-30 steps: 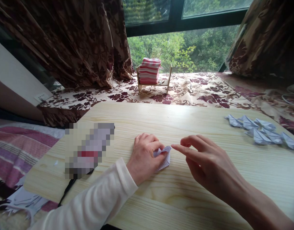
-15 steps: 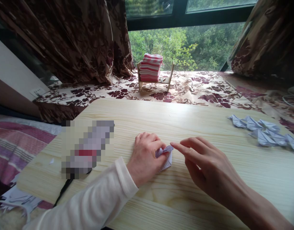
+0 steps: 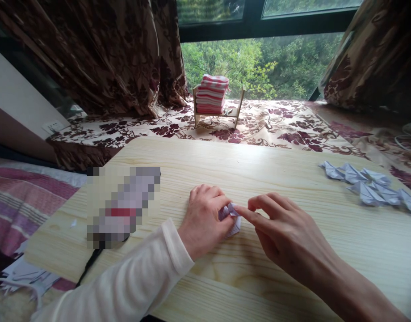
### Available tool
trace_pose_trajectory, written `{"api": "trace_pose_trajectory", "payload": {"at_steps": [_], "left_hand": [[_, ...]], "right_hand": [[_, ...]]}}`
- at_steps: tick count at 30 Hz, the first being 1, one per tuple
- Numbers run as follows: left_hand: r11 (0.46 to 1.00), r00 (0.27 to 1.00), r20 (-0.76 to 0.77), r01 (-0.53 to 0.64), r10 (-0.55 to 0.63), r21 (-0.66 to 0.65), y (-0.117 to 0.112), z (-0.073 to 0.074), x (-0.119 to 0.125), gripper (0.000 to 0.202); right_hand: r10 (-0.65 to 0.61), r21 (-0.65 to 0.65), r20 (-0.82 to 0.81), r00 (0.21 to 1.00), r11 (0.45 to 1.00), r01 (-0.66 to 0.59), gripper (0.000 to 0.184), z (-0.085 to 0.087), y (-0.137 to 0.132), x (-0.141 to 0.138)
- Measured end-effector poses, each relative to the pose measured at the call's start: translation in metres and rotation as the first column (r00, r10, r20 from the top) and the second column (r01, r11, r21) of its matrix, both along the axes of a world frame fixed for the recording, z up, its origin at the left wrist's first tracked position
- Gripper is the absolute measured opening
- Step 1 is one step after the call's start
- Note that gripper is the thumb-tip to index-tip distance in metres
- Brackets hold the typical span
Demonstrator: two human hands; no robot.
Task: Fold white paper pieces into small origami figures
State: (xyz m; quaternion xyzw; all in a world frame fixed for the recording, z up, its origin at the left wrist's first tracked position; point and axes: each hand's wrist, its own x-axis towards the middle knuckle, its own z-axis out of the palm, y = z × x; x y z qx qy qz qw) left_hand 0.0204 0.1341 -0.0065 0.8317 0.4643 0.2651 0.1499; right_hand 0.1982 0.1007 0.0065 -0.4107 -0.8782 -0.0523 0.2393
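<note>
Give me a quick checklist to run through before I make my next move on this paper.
1. Left hand steadying the folded paper: ok, thumb and fingers hold it.
2. Index finger of the right hand on the raised flap: ok, the tip touches it.
3. Creases lined up under the left hand: cannot tell, fingers hide them.
4. Folded white pieces out of the way: ok, apart at far right.
5. Tabletop free of scraps: not ok, a white scrap lies at left.

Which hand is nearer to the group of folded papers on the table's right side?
Right. The right hand is left of the folded papers, apart from them; the left hand is farther left, holding another paper.
</note>
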Motion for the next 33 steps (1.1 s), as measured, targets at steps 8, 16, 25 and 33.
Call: {"api": "trace_pose_trajectory", "payload": {"at_steps": [8,16,25,33], "left_hand": [[1.000,1.000,-0.003,0.001,-0.001,-0.019,0.0016,0.0008,0.0002,0.005],[1.000,1.000,0.011,0.000,0.000,-0.022,0.0006,0.0015,0.0005,0.005],[0.999,1.000,0.001,0.007,-0.007,-0.032,0.0008,0.0019,0.0001,0.006],[1.000,1.000,-0.014,-0.005,0.005,-0.015,-0.0008,0.0023,0.0004,0.012]], "right_hand": [[0.028,-0.089,-0.011,1.000,0.996,-0.029,0.043,-0.0047,-0.0011,-0.0029],[0.032,-0.049,-0.061,0.998,0.998,-0.035,0.036,0.0000,-0.0018,-0.0020],[-0.006,-0.101,0.046,0.999,0.995,0.011,0.040,-0.0054,-0.0010,-0.0056],[-0.038,0.006,-0.121,0.992,0.999,0.039,0.031,0.0006,-0.0008,-0.0005]]}}
